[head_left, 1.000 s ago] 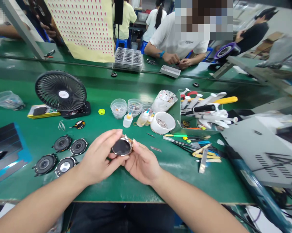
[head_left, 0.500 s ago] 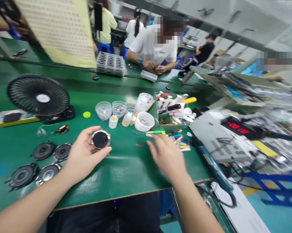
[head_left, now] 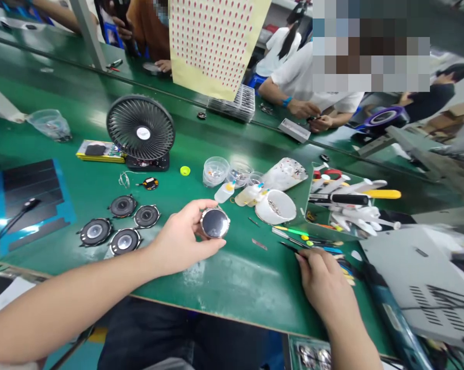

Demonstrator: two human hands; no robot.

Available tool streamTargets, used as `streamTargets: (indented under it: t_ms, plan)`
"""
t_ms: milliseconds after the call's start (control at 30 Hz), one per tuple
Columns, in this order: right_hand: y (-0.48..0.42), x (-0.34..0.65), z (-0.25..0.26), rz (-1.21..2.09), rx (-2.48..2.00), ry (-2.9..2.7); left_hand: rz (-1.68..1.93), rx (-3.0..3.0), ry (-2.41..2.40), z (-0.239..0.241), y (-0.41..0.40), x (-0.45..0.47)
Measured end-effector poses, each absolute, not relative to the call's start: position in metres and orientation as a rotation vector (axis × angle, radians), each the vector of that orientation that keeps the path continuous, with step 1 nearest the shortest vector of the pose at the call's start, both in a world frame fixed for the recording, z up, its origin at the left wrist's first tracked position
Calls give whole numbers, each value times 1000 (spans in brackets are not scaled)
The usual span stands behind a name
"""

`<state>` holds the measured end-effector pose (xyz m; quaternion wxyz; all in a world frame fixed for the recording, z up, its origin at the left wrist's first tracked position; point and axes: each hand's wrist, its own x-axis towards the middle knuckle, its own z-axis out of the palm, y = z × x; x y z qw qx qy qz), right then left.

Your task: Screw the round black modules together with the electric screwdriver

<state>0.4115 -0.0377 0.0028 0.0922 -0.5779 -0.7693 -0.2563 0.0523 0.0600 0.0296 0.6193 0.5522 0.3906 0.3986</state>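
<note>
My right hand (head_left: 326, 280) is pinched nearly closed on a dark slim tool (head_left: 288, 247) (tweezers, maybe), so this looks like the tool-grabbing step; lifting it clear calls for a light touch. Further in, my half-curled left hand (head_left: 188, 234) grips a round watch (head_left: 215, 223) by its edge. Black fan (head_left: 141, 131) sits way back.

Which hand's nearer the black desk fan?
Left. The left hand, holding a round dark-faced piece, is in front and right of the fan; the right hand is much farther right, at a slim dark tool.
</note>
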Motion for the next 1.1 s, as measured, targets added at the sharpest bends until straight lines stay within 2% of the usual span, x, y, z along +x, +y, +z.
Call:
streamTargets:
  t_ms: [367, 667, 800, 1100]
  plan:
    - [-40, 415, -3, -673, -1661, -2180, 907, 1299, 883, 32, 59, 51]
    - [-41, 368, -5, -279, -1380, -1843, 973, 1348, 815, 29, 56, 48]
    - [-40, 332, 1, 14, -1404, -1860, 978, 1342, 789, 31, 56, 48]
    - [-24, 315, 10, 286, -1629, -1932, 969, 1256, 776, 39, 56, 48]
